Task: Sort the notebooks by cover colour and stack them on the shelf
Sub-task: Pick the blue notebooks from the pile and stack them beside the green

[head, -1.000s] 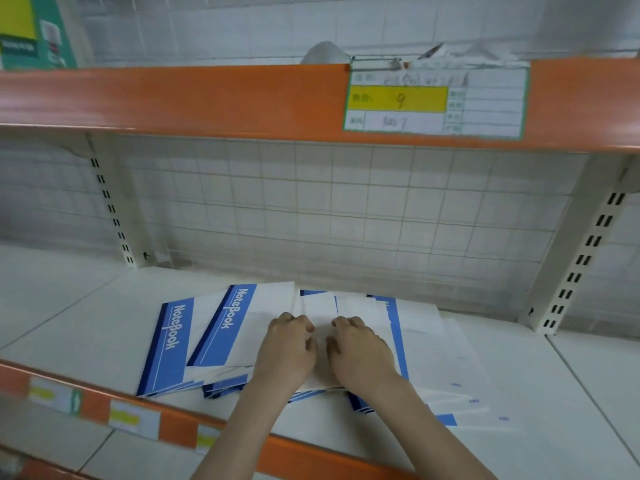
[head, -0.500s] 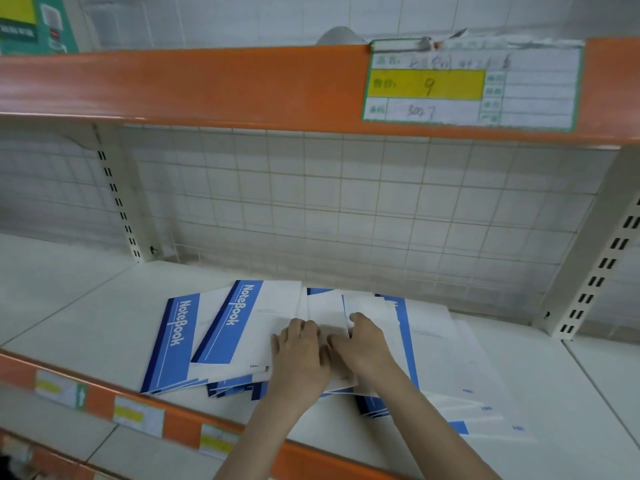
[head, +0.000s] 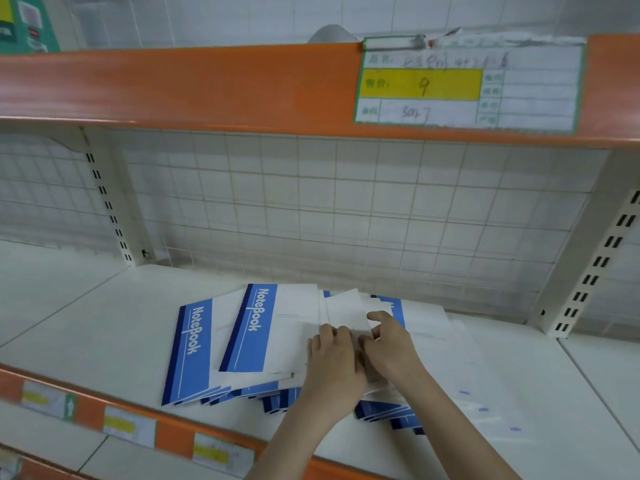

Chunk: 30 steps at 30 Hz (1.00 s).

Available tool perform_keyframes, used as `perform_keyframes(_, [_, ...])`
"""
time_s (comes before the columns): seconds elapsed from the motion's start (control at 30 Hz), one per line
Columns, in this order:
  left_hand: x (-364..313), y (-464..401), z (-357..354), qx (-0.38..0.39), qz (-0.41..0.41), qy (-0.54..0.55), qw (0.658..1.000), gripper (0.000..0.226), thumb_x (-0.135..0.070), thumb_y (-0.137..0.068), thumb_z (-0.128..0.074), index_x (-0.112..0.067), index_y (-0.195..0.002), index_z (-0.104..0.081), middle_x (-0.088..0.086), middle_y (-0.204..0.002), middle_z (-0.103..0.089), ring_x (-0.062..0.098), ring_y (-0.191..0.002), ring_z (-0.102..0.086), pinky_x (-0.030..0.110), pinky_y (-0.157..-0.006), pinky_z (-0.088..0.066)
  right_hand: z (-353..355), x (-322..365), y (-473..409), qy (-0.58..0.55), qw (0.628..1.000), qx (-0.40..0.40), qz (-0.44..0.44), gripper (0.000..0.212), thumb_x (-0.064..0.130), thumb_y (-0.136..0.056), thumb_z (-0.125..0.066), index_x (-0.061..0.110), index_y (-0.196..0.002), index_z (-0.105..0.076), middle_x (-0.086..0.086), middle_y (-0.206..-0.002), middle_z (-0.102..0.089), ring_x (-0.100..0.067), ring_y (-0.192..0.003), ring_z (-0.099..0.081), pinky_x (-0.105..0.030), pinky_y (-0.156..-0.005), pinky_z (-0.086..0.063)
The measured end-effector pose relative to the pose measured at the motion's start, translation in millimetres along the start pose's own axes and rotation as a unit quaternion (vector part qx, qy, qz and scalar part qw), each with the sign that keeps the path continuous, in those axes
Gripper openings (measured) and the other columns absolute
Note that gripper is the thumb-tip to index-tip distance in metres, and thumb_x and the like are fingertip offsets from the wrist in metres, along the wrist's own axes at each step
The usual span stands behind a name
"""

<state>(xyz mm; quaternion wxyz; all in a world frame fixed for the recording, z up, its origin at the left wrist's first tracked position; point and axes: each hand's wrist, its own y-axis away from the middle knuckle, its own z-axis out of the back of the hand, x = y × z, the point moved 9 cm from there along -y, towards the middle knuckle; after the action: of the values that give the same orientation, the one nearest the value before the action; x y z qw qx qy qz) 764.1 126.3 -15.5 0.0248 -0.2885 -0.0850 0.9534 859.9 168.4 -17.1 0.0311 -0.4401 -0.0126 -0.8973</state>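
Here, both hands are working side by side on a loose spread of notebooks (head: 277, 341) lying flat on the white shelf (head: 104, 323). The left hand (head: 332, 362) is lying knuckles-up on the white part of a cover, its fingers bent down onto the paper; whether it is gripping an edge or only pressing, I cannot tell. Touching it on the far side, the right hand (head: 391, 344) is curling its fingers (head: 379, 317) over the near edge of a white notebook (head: 346, 310) in the middle of the pile and pinching it. Just beyond the left hand's outer side, two blue-and-white covers reading "NoteBook" are overlapping, the nearer one (head: 256, 327) partly covering the outer one (head: 190, 351). Past the right hand's outer side, more white covers (head: 460, 368) are fanning out. Above the hands, an orange shelf rail (head: 207, 84) is carrying a price label (head: 467, 88) with a yellow band.
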Motion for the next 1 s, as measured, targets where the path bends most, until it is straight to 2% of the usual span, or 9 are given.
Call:
perform_keyframes(0.13, [-30, -2, -23, 0.031, -0.032, 0.017, 0.999, 0.028, -0.022, -0.096, -0.041, -0.016, -0.124, -0.043, 0.002, -0.125, -0.036, 0.017, -0.111, -0.036, 0.026, -0.103, -0.034, 30, -21, 5, 0.02, 0.999, -0.026, -0.02, 0.047, 0.006, -0.091, -0.051, 0.01, -0.136, -0.041, 0.009, -0.072, -0.049, 0.0, -0.064, -0.044, 0.001, -0.057, -0.037])
perform_keyframes(0.33, [-75, -7, -53, 0.08, -0.073, 0.098, 0.989, 0.03, -0.017, -0.098, -0.039, -0.015, -0.126, -0.049, 0.0, -0.129, -0.04, 0.012, -0.118, -0.042, 0.022, -0.103, -0.038, 77, -63, 16, 0.048, 0.993, -0.06, -0.086, 0.035, 0.005, -0.089, -0.048, 0.009, -0.123, -0.054, -0.004, -0.091, -0.06, -0.017, -0.083, -0.054, -0.019, -0.07, -0.037])
perform_keyframes(0.43, [-78, -10, -42, 0.058, -0.081, 0.129, 0.987, 0.029, -0.015, -0.095, -0.045, -0.019, -0.123, -0.052, -0.004, -0.127, -0.042, 0.006, -0.104, -0.05, 0.014, -0.09, -0.039, 84, -73, 17, 0.042, 0.992, -0.058, -0.107, 0.035, 0.007, -0.089, -0.047, 0.011, -0.123, -0.053, -0.003, -0.091, -0.061, -0.017, -0.079, -0.055, -0.018, -0.057, -0.037])
perform_keyframes(0.5, [-67, -13, -21, 0.001, -0.077, 0.11, 0.991, 0.029, -0.016, -0.094, -0.05, -0.022, -0.122, -0.053, -0.006, -0.129, -0.041, 0.003, -0.102, -0.05, 0.013, -0.088, -0.04, 85, -75, 16, 0.034, 0.991, -0.059, -0.114, 0.036, 0.01, -0.09, -0.047, 0.012, -0.126, -0.05, 0.0, -0.087, -0.057, -0.012, -0.071, -0.052, -0.015, -0.05, -0.034])
perform_keyframes(0.6, [-26, -20, 9, -0.075, 0.01, -0.055, 0.996, 0.044, -0.039, -0.094, -0.048, -0.02, -0.134, -0.044, 0.002, -0.14, -0.038, 0.016, -0.127, -0.04, 0.031, -0.105, -0.038, 80, -77, 14, 0.009, 0.99, -0.055, -0.132, 0.038, 0.013, -0.09, -0.048, 0.013, -0.128, -0.046, 0.0, -0.094, -0.054, -0.013, -0.07, -0.051, -0.019, -0.041, -0.04])
perform_keyframes(0.7, [21, -20, 20, -0.04, 0.146, -0.214, 0.965, 0.077, -0.066, -0.088, -0.037, -0.012, -0.143, -0.029, 0.012, -0.143, -0.035, 0.028, -0.132, -0.03, 0.041, -0.102, -0.033, 74, -73, 12, -0.006, 0.99, -0.059, -0.131, 0.035, 0.014, -0.088, -0.051, 0.012, -0.123, -0.046, 0.007, -0.083, -0.05, -0.011, -0.07, -0.051, -0.021, -0.045, -0.043])
perform_keyframes(0.77, [31, -17, 20, -0.036, 0.163, -0.237, 0.957, 0.087, -0.073, -0.084, -0.034, -0.008, -0.141, -0.029, 0.01, -0.135, -0.042, 0.026, -0.124, -0.036, 0.038, -0.094, -0.036, 70, -69, 10, -0.011, 0.991, -0.062, -0.119, 0.034, 0.012, -0.088, -0.052, 0.011, -0.121, -0.046, 0.008, -0.082, -0.047, -0.008, -0.069, -0.048, -0.019, -0.048, -0.04])
perform_keyframes(0.87, [29, -16, 16, -0.037, 0.159, -0.248, 0.955, 0.091, -0.076, -0.081, -0.038, -0.005, -0.138, -0.032, 0.011, -0.13, -0.045, 0.026, -0.119, -0.04, 0.036, -0.093, -0.038, 65, -65, 9, -0.021, 0.992, -0.067, -0.109, 0.035, 0.009, -0.089, -0.051, 0.008, -0.123, -0.044, 0.01, -0.079, -0.046, -0.004, -0.067, -0.047, -0.016, -0.048, -0.036])
perform_keyframes(1.0, [25, -20, 12, -0.025, 0.147, -0.138, 0.979, 0.08, -0.068, -0.075, -0.06, -0.005, -0.121, -0.044, 0.01, -0.119, -0.051, 0.023, -0.11, -0.049, 0.031, -0.093, -0.044, 65, -66, 8, -0.043, 0.99, -0.061, -0.121, 0.041, 0.015, -0.091, -0.051, 0.012, -0.13, -0.039, 0.006, -0.085, -0.05, -0.008, -0.068, -0.05, -0.019, -0.045, -0.037])
